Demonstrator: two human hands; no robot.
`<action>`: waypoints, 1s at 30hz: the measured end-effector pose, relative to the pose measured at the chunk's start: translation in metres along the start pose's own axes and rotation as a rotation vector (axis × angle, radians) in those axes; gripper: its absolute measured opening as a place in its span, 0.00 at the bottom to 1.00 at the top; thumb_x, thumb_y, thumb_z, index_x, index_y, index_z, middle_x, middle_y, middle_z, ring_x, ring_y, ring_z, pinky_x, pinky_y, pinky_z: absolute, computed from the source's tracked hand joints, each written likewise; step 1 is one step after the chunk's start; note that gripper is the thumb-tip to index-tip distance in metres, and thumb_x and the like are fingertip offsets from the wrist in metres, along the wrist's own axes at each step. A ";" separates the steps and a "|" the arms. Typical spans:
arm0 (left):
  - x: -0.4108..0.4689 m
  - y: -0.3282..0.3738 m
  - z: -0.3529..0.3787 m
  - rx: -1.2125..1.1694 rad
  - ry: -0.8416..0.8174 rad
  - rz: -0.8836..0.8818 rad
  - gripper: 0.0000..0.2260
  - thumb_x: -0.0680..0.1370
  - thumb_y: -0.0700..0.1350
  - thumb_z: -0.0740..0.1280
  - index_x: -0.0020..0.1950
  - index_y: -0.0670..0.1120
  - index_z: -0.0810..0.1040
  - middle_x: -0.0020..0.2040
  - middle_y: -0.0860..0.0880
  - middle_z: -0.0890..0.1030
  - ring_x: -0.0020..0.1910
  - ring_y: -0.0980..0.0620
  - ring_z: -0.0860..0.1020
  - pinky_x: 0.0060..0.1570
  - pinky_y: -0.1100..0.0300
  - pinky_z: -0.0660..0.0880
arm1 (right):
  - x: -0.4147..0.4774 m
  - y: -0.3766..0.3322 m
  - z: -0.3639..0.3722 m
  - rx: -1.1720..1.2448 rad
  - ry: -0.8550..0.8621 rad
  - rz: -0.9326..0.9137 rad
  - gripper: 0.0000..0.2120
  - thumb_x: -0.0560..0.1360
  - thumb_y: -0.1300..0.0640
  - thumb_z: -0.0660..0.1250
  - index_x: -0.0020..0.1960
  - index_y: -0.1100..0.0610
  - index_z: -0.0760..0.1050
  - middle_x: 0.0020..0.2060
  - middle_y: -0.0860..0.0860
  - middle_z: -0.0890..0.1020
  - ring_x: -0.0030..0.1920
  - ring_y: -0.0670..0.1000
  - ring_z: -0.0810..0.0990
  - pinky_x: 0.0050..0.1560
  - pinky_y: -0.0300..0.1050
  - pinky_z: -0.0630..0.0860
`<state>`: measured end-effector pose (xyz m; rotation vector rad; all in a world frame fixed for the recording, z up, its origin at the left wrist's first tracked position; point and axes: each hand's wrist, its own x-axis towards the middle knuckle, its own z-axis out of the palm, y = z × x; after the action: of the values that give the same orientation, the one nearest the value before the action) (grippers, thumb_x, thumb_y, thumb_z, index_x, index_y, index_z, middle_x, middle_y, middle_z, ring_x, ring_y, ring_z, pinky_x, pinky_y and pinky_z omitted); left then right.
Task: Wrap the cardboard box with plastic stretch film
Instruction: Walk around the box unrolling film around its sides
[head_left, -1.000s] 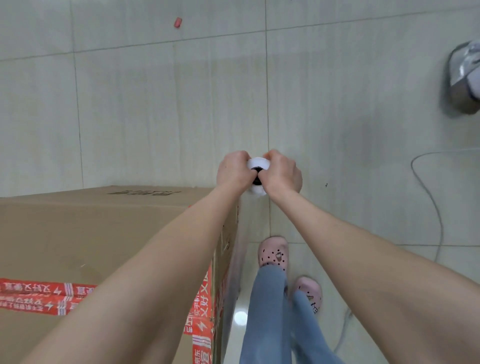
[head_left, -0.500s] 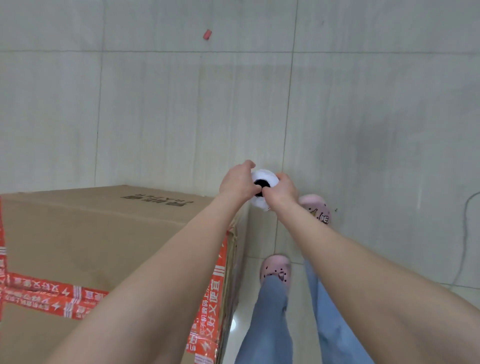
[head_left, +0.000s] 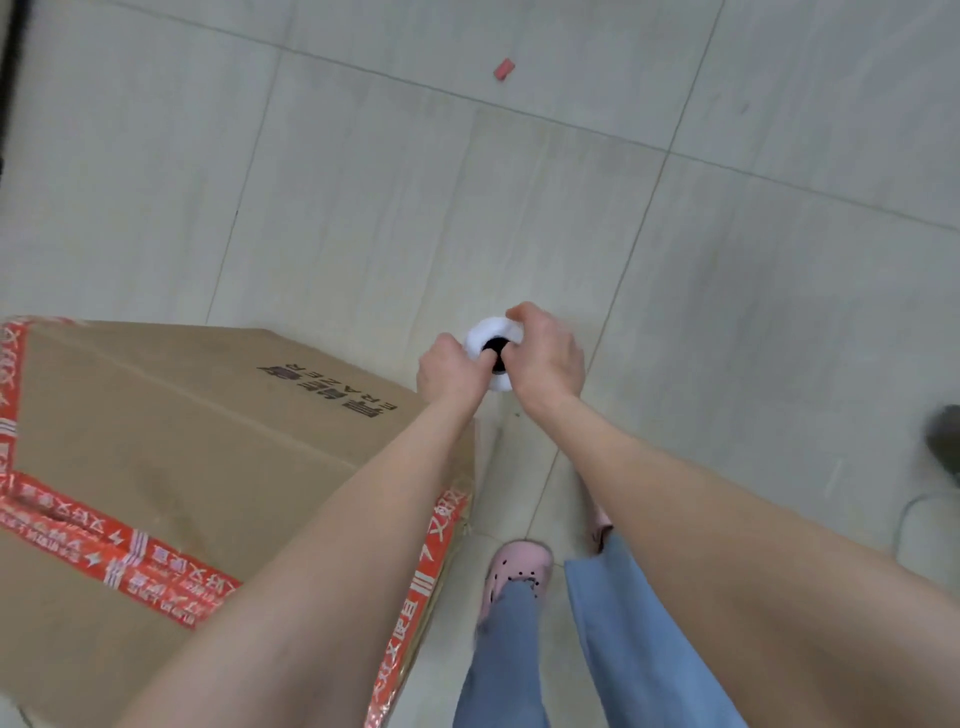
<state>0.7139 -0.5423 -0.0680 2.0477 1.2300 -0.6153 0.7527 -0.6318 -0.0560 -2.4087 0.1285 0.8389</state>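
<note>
A large brown cardboard box (head_left: 171, 457) with red printed tape stands on the floor at the lower left. Just past its right corner I hold a white roll of stretch film (head_left: 491, 332) upright, seen end-on with its dark core hole. My left hand (head_left: 449, 371) grips the roll from the left and my right hand (head_left: 545, 353) grips it from the right, fingers curled round its top. A faint sheet of film seems to run down along the box's right side. Most of the roll is hidden below my hands.
Pale floor tiles (head_left: 363, 208) lie all around. My feet in pink clogs (head_left: 514, 571) and blue jeans stand right of the box. A small red scrap (head_left: 504, 68) lies far ahead. A grey cable (head_left: 904, 519) and a dark object (head_left: 945, 441) sit at the right edge.
I have stepped round the box's corner; the view has swung so the box shows more of its top. Both hands keep gripping the roll, carried along beside the corner.
</note>
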 end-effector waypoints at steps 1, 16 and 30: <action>0.003 -0.001 -0.003 -0.024 0.013 -0.039 0.15 0.72 0.49 0.65 0.50 0.39 0.74 0.48 0.41 0.81 0.45 0.39 0.81 0.46 0.48 0.79 | 0.003 -0.006 0.001 0.014 -0.018 -0.002 0.18 0.74 0.61 0.60 0.63 0.50 0.71 0.58 0.51 0.77 0.55 0.54 0.76 0.46 0.42 0.67; 0.026 0.022 -0.028 0.427 -0.128 0.456 0.21 0.77 0.43 0.59 0.70 0.53 0.68 0.63 0.49 0.76 0.60 0.48 0.74 0.45 0.69 0.64 | 0.013 -0.023 0.008 0.335 -0.362 0.334 0.22 0.71 0.60 0.65 0.65 0.56 0.69 0.53 0.54 0.80 0.52 0.56 0.79 0.50 0.49 0.78; 0.071 0.015 -0.070 0.146 0.022 0.151 0.03 0.70 0.40 0.62 0.41 0.44 0.69 0.40 0.46 0.75 0.43 0.42 0.75 0.34 0.58 0.64 | 0.060 -0.090 0.017 -0.057 -0.251 0.058 0.17 0.72 0.60 0.62 0.59 0.51 0.76 0.51 0.50 0.81 0.52 0.55 0.79 0.48 0.46 0.75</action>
<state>0.7634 -0.4541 -0.0650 2.2498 1.0577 -0.6287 0.8155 -0.5426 -0.0579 -2.3382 0.0783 1.1776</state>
